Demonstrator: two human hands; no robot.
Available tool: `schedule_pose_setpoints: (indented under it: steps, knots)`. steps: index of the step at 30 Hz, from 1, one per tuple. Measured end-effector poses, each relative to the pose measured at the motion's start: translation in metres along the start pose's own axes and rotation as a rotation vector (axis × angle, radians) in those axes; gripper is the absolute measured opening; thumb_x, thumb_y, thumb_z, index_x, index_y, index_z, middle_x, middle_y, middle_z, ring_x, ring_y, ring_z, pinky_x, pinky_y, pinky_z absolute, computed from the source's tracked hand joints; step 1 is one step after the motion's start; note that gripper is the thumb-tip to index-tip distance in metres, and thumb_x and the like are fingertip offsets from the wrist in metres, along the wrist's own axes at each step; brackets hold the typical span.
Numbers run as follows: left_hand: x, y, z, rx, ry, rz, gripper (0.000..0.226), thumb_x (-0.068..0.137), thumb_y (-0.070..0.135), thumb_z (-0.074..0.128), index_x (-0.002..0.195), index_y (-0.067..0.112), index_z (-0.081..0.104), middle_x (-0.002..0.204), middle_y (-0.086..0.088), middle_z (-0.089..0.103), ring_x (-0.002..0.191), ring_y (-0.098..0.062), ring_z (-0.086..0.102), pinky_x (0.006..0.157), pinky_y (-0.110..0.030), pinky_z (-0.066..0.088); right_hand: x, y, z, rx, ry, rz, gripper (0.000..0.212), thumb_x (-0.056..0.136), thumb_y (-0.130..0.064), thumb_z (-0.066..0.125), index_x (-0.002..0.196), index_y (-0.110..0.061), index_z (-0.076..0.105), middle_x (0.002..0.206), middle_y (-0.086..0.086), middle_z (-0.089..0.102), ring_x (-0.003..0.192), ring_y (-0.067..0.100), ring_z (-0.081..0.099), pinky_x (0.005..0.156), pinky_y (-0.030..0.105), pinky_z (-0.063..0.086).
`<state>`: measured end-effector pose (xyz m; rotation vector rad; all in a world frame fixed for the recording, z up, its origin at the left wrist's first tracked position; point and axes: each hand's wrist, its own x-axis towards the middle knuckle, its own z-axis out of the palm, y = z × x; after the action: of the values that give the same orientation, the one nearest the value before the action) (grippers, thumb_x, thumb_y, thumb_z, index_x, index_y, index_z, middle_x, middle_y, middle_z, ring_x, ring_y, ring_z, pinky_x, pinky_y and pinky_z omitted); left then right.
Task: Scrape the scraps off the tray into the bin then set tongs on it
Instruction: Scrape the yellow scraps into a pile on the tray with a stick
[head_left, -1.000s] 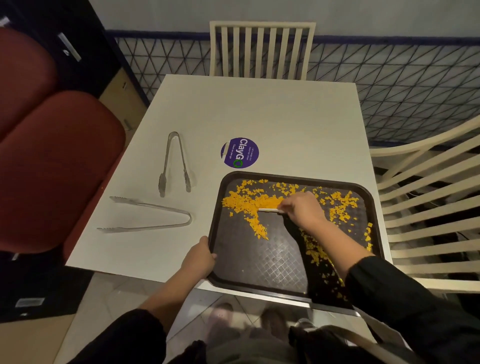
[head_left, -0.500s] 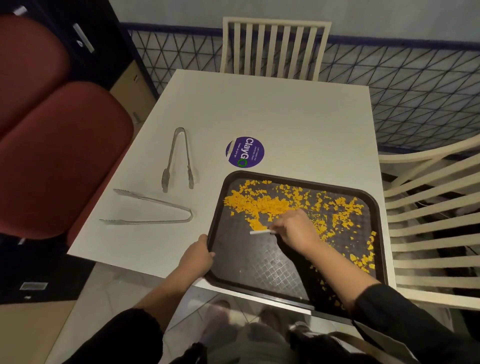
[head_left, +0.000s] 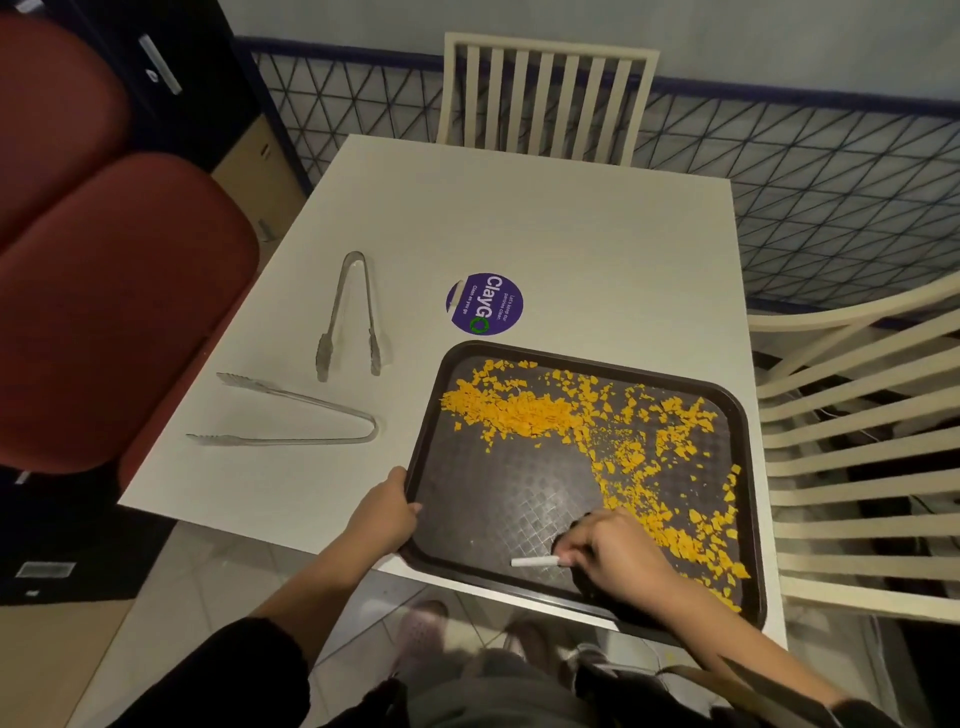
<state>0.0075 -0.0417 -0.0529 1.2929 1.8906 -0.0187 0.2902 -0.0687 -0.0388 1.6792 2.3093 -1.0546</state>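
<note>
Gripping the tray (head_left: 748, 467) rim with the left hand (head_left: 387, 512), right hand (head_left: 610, 553) pinching the white scraper (head_left: 535, 561): sweep orange scraps (head_left: 519, 410) toward the near edge, blade flat.

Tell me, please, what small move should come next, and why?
Probably reach the right hand with its white scraper back to the orange scraps and drag them nearer: most still lie far on the tray, which the left hand steadies.

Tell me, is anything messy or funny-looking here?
Yes. Orange scraps are strewn over the dark tray, which juts past the table edge, steadied by the left hand. Both tongs lie neatly beside it.
</note>
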Motion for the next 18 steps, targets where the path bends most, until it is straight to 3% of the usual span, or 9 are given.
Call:
schedule_pose_setpoints:
  steps: [4,7,10,12,15,18]
  knots:
    - [0.001,-0.003,-0.001,-0.001,0.006,-0.007,0.032,0.092,0.019,0.055,0.121,0.011,0.044,0.119,-0.017,0.061,0.102,-0.035,0.062,0.084,-0.047,0.056,0.027,-0.006,0.001,-0.083,0.190,0.018,0.014,0.087,-0.032,0.063,0.093,-0.029,0.075,0.085,-0.006,0.074,0.086,0.017,0.062,0.092,0.039,0.045]
    - [0.000,-0.003,-0.001,-0.014,0.009,-0.001,0.033,0.092,0.017,0.055,0.123,0.010,0.044,0.117,-0.018,0.061,0.100,-0.036,0.062,0.081,-0.047,0.057,0.038,-0.009,-0.017,-0.058,0.281,0.115,0.014,0.088,-0.028,0.061,0.091,-0.024,0.074,0.085,-0.003,0.073,0.083,0.019,0.063,0.088,0.038,0.049]
    - [0.000,-0.002,-0.001,-0.025,0.016,0.002,0.032,0.092,0.016,0.056,0.121,0.009,0.045,0.115,-0.019,0.062,0.098,-0.038,0.063,0.080,-0.047,0.058,0.012,0.000,-0.026,0.127,0.175,0.275,0.014,0.089,-0.022,0.059,0.087,-0.026,0.073,0.079,-0.008,0.068,0.067,0.007,0.058,0.065,0.025,0.051]
    - [0.001,-0.003,-0.001,-0.034,0.023,0.001,0.031,0.091,0.015,0.056,0.120,0.009,0.045,0.115,-0.019,0.062,0.097,-0.038,0.063,0.080,-0.047,0.057,-0.017,0.005,-0.017,0.218,0.042,0.298,0.017,0.089,-0.024,0.062,0.076,-0.033,0.068,0.069,-0.014,0.062,0.058,-0.002,0.051,0.052,0.014,0.039]
    - [0.002,-0.004,0.000,-0.029,0.029,0.002,0.032,0.091,0.016,0.057,0.121,0.009,0.045,0.115,-0.019,0.062,0.097,-0.038,0.063,0.080,-0.048,0.057,-0.041,0.002,0.007,0.214,-0.030,0.264,0.028,0.087,-0.030,0.064,0.064,-0.043,0.056,0.075,-0.020,0.063,0.073,-0.001,0.060,0.064,0.015,0.046]
    - [0.003,-0.002,0.001,-0.020,0.034,-0.001,0.034,0.091,0.016,0.057,0.122,0.009,0.045,0.115,-0.019,0.062,0.098,-0.039,0.062,0.080,-0.048,0.058,-0.037,0.005,0.023,0.144,0.019,0.220,0.015,0.087,-0.029,0.062,0.077,-0.035,0.070,0.082,-0.016,0.069,0.085,0.006,0.065,0.081,0.023,0.049]
